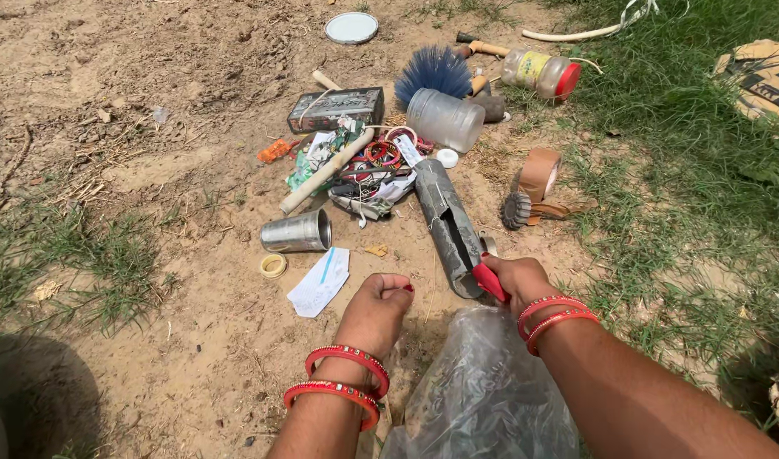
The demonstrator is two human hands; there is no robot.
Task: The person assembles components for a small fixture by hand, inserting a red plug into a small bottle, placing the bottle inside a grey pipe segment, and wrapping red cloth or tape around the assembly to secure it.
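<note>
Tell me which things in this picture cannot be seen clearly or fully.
- Head view: the red-handled tool in the right hand; its working end is hidden by the grey tube.
- Left hand: a closed fist hides any contents.
- Clear plastic bag: cut off by the bottom edge.

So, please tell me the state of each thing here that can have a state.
Left hand: closed in a fist, holding nothing visible.
Right hand: gripping a red handle.
Dented grey metal tube: lying flat, split open.
Shiny steel cup: tipped on its side.
Clear plastic jar: on its side, lid off.
Red-capped plastic bottle: lying, capped.
Brown tape roll: partly unrolled.
</note>
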